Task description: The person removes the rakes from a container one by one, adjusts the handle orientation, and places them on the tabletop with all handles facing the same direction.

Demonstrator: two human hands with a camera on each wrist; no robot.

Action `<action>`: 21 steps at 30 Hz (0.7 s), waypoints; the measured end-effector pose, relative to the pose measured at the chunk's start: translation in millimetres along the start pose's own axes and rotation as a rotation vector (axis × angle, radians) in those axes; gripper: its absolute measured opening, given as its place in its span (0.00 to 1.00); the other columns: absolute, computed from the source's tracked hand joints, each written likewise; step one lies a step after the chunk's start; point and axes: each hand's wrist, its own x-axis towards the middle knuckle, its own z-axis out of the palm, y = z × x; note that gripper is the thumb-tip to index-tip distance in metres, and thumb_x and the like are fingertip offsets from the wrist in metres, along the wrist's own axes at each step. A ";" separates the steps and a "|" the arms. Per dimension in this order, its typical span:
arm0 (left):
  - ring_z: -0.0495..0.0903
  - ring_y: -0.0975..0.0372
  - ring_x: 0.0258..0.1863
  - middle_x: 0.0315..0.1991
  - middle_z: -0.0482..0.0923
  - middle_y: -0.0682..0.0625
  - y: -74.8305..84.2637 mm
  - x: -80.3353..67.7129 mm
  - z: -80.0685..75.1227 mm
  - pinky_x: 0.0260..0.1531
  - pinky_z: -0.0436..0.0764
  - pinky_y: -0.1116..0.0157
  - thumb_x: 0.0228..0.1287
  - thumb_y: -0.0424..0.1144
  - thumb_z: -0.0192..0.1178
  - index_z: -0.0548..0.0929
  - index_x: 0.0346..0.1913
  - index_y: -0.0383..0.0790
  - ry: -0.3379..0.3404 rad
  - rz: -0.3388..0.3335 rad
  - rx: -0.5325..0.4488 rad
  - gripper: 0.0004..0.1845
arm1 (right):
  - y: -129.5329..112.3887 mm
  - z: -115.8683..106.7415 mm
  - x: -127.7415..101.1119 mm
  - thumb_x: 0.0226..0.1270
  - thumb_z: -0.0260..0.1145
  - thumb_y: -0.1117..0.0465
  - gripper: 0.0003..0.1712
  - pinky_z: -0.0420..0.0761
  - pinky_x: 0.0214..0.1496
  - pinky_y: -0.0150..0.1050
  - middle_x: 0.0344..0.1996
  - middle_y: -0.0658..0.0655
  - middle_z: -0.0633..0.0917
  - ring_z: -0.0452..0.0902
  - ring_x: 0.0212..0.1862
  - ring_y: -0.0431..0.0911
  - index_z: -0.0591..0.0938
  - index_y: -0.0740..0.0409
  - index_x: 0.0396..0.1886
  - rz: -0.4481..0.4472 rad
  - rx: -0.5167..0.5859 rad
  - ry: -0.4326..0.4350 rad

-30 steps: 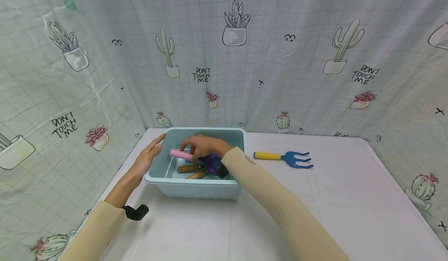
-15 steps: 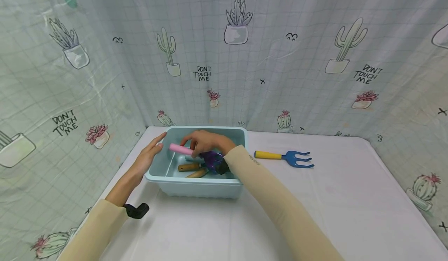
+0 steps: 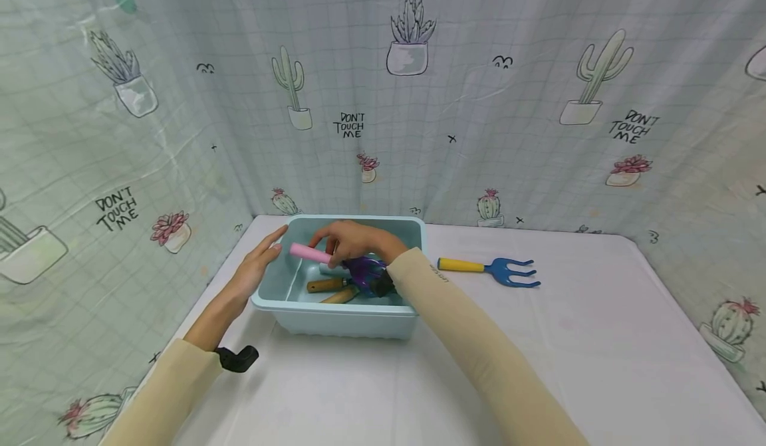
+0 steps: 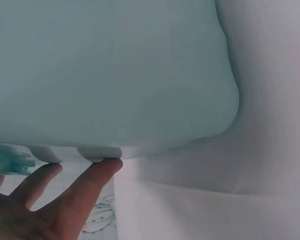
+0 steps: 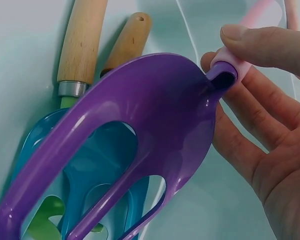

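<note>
A light blue plastic bin [image 3: 335,316] stands on the white table. My right hand [image 3: 353,241] reaches into it and pinches the pink handle [image 3: 310,253] of a purple toy garden fork [image 5: 125,145] held just above the bin's floor. Beneath the fork lie two wooden-handled tools [image 5: 85,45] with blue and green heads. My left hand [image 3: 254,266] lies with straight fingers against the bin's left outer wall [image 4: 115,75], fingertips [image 4: 107,167] at its rim.
A blue toy fork with a yellow handle [image 3: 487,270] lies on the table right of the bin. A cactus-print curtain [image 3: 419,100] closes in the back and both sides. White tabletop [image 3: 538,366] stretches to the front and right.
The right hand has lifted the pink-handled purple fork slightly inside the bin. The left hand stays against the bin's side.
</note>
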 end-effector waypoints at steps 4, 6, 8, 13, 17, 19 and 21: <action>0.40 0.40 0.84 0.86 0.40 0.47 0.0 0.3 0.7 0.75 0.43 0.28 0.85 0.56 0.37 0.49 0.84 0.61 0.001 -0.002 0.002 0.31 | -0.4 -0.1 -0.1 0.66 0.73 0.66 0.31 0.82 0.50 0.36 0.46 0.57 0.90 0.85 0.44 0.46 0.79 0.50 0.68 0.003 -0.005 0.000; 0.40 0.40 0.84 0.86 0.40 0.47 -0.2 0.4 0.7 0.75 0.43 0.28 0.85 0.56 0.37 0.49 0.84 0.61 0.002 -0.001 0.003 0.31 | -1.0 0.1 -0.4 0.66 0.73 0.66 0.31 0.82 0.50 0.36 0.46 0.57 0.90 0.85 0.44 0.46 0.79 0.50 0.68 0.004 -0.006 -0.001; 0.40 0.40 0.84 0.86 0.40 0.47 -0.2 0.4 0.5 0.75 0.43 0.29 0.85 0.56 0.37 0.49 0.84 0.62 0.000 0.000 0.004 0.31 | -1.9 0.0 -0.8 0.66 0.73 0.65 0.31 0.82 0.51 0.36 0.46 0.57 0.90 0.85 0.45 0.46 0.79 0.50 0.68 0.004 -0.007 -0.001; 0.40 0.39 0.84 0.86 0.40 0.47 -1.1 0.4 0.4 0.75 0.43 0.28 0.84 0.57 0.37 0.49 0.84 0.62 0.000 0.001 0.003 0.31 | -1.5 0.3 -0.4 0.66 0.74 0.65 0.31 0.82 0.51 0.36 0.46 0.57 0.90 0.85 0.45 0.45 0.80 0.50 0.68 -0.002 -0.009 -0.006; 0.40 0.39 0.84 0.86 0.40 0.47 -1.8 0.8 1.1 0.75 0.43 0.28 0.84 0.57 0.37 0.49 0.84 0.62 0.000 -0.002 0.001 0.31 | 0.2 0.5 0.1 0.66 0.74 0.65 0.31 0.82 0.51 0.37 0.46 0.56 0.90 0.85 0.45 0.45 0.80 0.49 0.68 -0.008 -0.028 -0.003; 0.40 0.39 0.84 0.86 0.40 0.47 -2.2 1.4 1.4 0.75 0.43 0.28 0.85 0.57 0.36 0.49 0.84 0.61 0.001 -0.002 -0.001 0.31 | 0.4 0.2 -0.3 0.66 0.74 0.65 0.31 0.82 0.52 0.37 0.46 0.56 0.90 0.85 0.46 0.45 0.80 0.49 0.68 -0.011 -0.034 -0.003; 0.40 0.40 0.84 0.86 0.40 0.47 -2.3 2.0 1.5 0.75 0.43 0.28 0.85 0.56 0.36 0.49 0.84 0.61 0.003 -0.001 -0.002 0.31 | -0.4 -0.3 -1.4 0.66 0.74 0.65 0.31 0.82 0.52 0.37 0.46 0.57 0.90 0.85 0.46 0.45 0.79 0.49 0.68 -0.011 -0.036 -0.003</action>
